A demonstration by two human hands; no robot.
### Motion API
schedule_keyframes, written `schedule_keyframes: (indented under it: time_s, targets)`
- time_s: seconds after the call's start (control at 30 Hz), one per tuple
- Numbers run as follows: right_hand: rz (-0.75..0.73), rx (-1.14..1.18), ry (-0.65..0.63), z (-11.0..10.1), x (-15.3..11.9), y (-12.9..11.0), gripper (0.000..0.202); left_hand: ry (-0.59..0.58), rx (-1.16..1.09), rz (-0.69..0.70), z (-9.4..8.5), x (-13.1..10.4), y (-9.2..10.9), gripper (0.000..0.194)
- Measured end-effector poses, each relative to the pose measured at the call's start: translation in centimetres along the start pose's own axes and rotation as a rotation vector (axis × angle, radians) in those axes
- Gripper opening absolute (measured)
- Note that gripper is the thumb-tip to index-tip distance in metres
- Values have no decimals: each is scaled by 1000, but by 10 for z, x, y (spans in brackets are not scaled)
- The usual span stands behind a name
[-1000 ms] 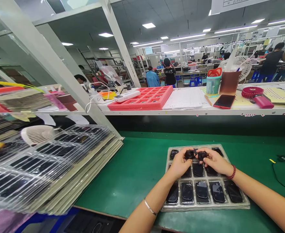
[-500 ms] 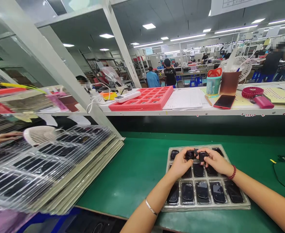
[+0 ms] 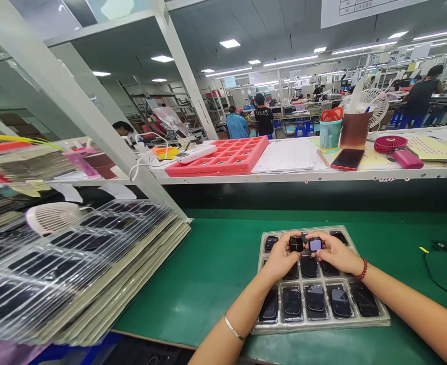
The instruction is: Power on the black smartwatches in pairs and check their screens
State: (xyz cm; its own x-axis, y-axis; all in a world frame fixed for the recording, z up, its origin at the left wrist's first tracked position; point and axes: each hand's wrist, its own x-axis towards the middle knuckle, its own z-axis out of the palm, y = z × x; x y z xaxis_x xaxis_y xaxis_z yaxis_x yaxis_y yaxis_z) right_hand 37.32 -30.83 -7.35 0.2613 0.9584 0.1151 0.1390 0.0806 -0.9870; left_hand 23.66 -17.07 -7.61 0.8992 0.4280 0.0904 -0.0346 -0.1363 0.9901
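Observation:
My left hand grips a square black smartwatch by its sides, with thin crossing lines lit on its dark screen. Close beside it, a second smartwatch with a pale bluish lit screen is pinched in my right hand. Both hands are over the far half of a clear plastic tray on the green bench. Black watches with dark screens, such as one watch in the near row, lie in its compartments. My hands and wrists cover part of the middle and far rows.
Stacked trays of dark devices stand at the left, with a white fan behind. A shelf beyond holds a red foam tray, papers, a phone and a cup. A black cable lies right.
The screen of the watch in my right hand has gone from dark to pale and lit. The left watch now shows crossing lines. Both hands keep their hold, and the view has shifted slightly.

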Motion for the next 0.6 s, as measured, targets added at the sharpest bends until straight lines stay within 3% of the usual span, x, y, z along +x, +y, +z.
schedule_keyframes:
  time_s: [0.1,0.27,0.47,0.6]
  targets:
    - [-7,-1,4,0,1,2,44,-13,10,16,-1,0,-2,49]
    - [5,-1,5,0,1,5,43,-1,62,72,-3,1,-5,27]
    - [10,17,-6,-1,1,7,47,32,196,61,-2,-1,-1,39]
    - [6,30,-21,-1,1,4,47,22,136,84,-3,0,-3,32]
